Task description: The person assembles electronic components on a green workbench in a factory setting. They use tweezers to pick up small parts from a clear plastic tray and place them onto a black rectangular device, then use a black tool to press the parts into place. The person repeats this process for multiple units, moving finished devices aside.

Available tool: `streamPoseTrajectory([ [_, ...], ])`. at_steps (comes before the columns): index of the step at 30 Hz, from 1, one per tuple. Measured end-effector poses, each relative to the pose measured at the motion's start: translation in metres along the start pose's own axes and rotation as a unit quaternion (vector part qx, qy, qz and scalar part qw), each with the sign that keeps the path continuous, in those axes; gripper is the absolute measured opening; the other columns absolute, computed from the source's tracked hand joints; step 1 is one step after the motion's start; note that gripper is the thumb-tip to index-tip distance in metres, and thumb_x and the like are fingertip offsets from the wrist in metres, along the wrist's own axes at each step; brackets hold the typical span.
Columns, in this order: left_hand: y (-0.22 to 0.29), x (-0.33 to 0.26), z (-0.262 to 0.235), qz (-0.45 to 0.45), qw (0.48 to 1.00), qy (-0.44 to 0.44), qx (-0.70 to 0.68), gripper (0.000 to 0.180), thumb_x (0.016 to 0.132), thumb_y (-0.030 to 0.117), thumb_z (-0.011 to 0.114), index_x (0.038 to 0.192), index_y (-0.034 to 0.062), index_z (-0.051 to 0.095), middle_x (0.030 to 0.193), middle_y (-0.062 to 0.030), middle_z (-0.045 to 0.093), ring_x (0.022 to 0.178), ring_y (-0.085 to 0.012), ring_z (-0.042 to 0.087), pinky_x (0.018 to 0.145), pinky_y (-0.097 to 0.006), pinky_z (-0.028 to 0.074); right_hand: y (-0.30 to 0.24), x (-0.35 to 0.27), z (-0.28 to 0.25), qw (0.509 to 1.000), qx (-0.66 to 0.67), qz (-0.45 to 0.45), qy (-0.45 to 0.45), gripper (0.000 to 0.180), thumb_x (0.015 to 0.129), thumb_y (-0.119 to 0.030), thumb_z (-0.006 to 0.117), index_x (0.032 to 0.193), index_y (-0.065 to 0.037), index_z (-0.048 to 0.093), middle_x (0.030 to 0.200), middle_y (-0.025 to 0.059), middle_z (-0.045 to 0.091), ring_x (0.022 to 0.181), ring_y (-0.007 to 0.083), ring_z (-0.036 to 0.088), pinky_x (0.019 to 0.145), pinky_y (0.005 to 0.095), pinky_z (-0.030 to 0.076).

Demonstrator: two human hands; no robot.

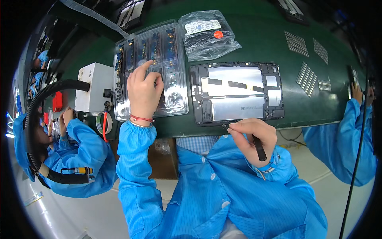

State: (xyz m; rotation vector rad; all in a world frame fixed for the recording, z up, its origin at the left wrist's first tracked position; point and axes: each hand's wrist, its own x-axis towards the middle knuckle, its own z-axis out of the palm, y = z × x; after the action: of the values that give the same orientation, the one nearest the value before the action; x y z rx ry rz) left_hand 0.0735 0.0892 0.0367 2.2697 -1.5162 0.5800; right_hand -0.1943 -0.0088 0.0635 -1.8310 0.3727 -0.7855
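Note:
My left hand (pixel 141 91) is raised over a clear plastic tray (pixel 184 110) of small circuit boards, its index finger stretched out and the thumb apart from it. Nothing shows in its grasp. At the near edge of an opened tablet body (pixel 236 108) my right hand (pixel 254 133) is closed around slim black tweezers (pixel 259 149), their rear end jutting below the palm. Thumb and index finger pinch together near the tablet's lower edge; a tiny dark bit shows at the fingertips, too small to tell. The tablet lies flat with silver plates and black strips showing.
Behind the tablet lies a clear bag (pixel 207 38) with a label and an orange dot. Metallic dotted sheets (pixel 306 79) rest on the green table (pixel 254 36) at right. Left stand a white box (pixel 93 87), a black hose (pixel 51 89) and a tape roll (pixel 100 122). Co-workers sit either side.

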Motion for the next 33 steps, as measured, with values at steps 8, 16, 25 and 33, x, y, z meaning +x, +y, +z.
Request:
streamPoseTrajectory([
  [8, 0.002, -0.014, -0.014, 0.079, 0.987, -0.103, 0.094, 0.020, 0.072, 0.008, 0.062, 0.092, 0.0139, 0.066, 0.113, -0.0009, 0.055, 0.107, -0.0214, 0.050, 0.095, -0.050, 0.033, 0.001, -0.005, -0.019, 0.999, -0.034, 0.019, 0.025, 0.019, 0.069, 0.006, 0.066, 0.087, -0.001, 0.065, 0.078, 0.0116, 0.065, 0.063, 0.0162, 0.061, 0.053, 0.0237, 0.044],
  [16, 0.072, 0.015, -0.039, 0.000, 0.978, -0.072, -0.195, 0.033, 0.072, -0.004, 0.053, 0.102, 0.0058, 0.062, 0.110, -0.0130, 0.057, 0.099, -0.0305, 0.054, 0.087, -0.037, 0.042, 0.007, 0.036, -0.068, 0.948, -0.306, 0.011, 0.085, 0.015, 0.070, 0.004, 0.063, 0.082, -0.004, 0.064, 0.074, 0.0061, 0.061, 0.051, 0.0106, 0.047, 0.044, 0.0235, 0.033],
  [25, 0.135, 0.041, 0.071, -0.040, 0.967, -0.068, -0.242, 0.052, 0.073, 0.002, 0.057, 0.121, -0.0060, 0.039, 0.097, -0.0123, 0.060, 0.091, -0.0286, 0.056, 0.081, -0.039, 0.042, 0.078, 0.091, -0.042, 0.882, -0.430, -0.193, -0.008, 0.021, 0.064, -0.001, 0.066, 0.083, -0.007, 0.063, 0.077, 0.0045, 0.060, 0.066, 0.0222, 0.060, 0.057, 0.0301, 0.048],
  [33, 0.130, 0.036, 0.079, -0.066, 0.956, -0.032, -0.285, 0.061, 0.072, 0.004, 0.063, 0.124, -0.0084, 0.035, 0.093, -0.0082, 0.062, 0.085, -0.0263, 0.057, 0.081, -0.038, 0.041, 0.096, 0.091, -0.033, 0.860, -0.476, -0.177, -0.051, 0.027, 0.060, -0.004, 0.066, 0.086, -0.010, 0.061, 0.078, 0.0019, 0.057, 0.065, 0.0209, 0.060, 0.054, 0.0303, 0.048],
])
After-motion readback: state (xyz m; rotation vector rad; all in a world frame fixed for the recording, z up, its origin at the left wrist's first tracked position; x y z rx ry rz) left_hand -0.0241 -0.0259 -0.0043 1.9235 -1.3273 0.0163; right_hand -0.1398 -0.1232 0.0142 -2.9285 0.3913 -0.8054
